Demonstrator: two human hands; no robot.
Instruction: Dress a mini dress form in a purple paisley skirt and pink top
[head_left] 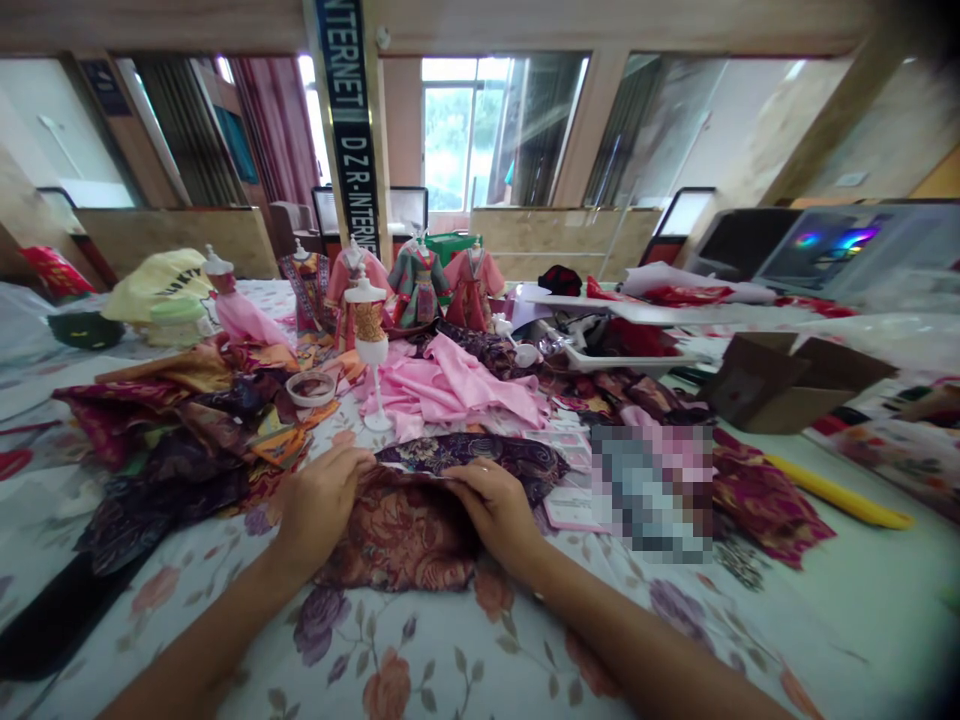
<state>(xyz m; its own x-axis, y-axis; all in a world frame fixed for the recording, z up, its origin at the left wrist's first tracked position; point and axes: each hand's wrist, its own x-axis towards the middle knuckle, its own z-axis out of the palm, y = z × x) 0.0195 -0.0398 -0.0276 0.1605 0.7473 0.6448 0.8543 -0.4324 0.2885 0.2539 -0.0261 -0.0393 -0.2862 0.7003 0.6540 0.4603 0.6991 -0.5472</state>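
Between my hands is a piece of rust-brown patterned brocade fabric (409, 535), its lower part resting on the floral tablecloth. My left hand (322, 505) is closed on its upper left edge. My right hand (495, 505) pinches the upper right edge, thumb hidden. The top edge runs nearly straight between the two grips. Just behind it lies a dark purple patterned cloth (517, 458). A small white dress form (371, 345) with a gold bodice stands beyond, beside crumpled pink fabric (457, 385).
Dark and orange brocade scraps (195, 450) pile up on the left, near a round tape roll (311, 388). Several dressed miniature mannequins (420, 285) line the back. To the right are an open cardboard box (787, 385), a yellow tool (840, 492) and a blurred-out patch.
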